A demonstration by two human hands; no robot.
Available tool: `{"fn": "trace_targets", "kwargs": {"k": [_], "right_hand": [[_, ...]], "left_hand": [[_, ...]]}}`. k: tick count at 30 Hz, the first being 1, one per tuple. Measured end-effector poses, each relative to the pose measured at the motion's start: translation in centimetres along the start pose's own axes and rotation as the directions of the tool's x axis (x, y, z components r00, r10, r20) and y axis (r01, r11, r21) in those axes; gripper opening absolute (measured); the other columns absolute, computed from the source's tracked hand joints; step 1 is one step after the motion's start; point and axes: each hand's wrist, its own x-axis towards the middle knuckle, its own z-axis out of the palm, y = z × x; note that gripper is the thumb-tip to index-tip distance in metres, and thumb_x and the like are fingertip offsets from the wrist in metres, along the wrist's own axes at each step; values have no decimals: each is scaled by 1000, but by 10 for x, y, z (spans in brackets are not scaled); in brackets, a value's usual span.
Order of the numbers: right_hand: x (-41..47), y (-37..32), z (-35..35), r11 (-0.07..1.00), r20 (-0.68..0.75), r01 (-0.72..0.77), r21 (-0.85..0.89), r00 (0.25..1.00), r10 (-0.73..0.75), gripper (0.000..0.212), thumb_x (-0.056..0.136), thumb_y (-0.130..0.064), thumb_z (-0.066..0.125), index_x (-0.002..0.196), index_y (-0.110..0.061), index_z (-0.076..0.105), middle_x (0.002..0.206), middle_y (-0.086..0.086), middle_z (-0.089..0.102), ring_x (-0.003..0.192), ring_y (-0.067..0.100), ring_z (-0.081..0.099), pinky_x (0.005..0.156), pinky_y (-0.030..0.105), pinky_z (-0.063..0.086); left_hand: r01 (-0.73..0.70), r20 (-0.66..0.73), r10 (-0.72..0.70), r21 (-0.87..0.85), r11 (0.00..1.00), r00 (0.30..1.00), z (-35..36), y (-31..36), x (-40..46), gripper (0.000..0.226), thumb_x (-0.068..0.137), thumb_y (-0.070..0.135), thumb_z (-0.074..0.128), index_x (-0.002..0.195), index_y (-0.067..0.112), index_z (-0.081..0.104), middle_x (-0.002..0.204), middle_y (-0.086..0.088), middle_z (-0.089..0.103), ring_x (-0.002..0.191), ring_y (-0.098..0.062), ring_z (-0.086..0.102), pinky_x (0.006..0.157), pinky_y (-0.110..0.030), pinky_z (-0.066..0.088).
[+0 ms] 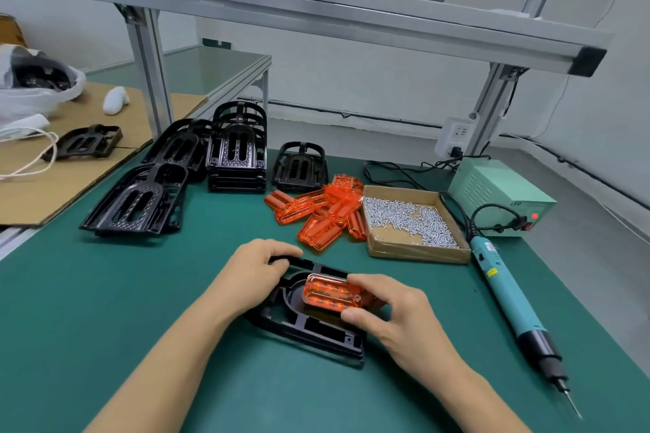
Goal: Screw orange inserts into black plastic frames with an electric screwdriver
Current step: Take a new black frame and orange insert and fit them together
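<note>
A black plastic frame lies flat on the green mat in front of me. My left hand grips its far left edge. My right hand pinches an orange insert between thumb and fingers, holding it just over the frame's middle opening. The electric screwdriver, teal with a black tip, lies on the mat to the right, bit pointing towards me, untouched.
A pile of orange inserts and a cardboard box of screws sit behind the frame. Stacks of black frames stand at the back left. A green power supply is at the right. Cardboard covers the left bench.
</note>
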Motion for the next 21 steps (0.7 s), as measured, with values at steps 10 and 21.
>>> {"fn": "trace_targets", "kwargs": {"k": [10,21], "right_hand": [[12,3,-3,994,106,-32,-103,993,42,45,83,-36,73,125,-25,64,110,-22,59,108,0,52,96,13,36],[29,-4,-5,967,230,-177,-184,949,217,47,81,-33,76,126,-29,63,89,-20,46,81,0,47,81,20,37]], "left_hand": [[86,-294,-119,-122,989,948,16,-9,-9,51,88,-9,34,113,18,69,125,2,62,110,-14,56,86,-14,39],[102,-357,-141,-125,987,923,20,-7,-15,49,88,-9,35,112,17,70,123,1,63,114,-18,54,95,-27,42]]}}
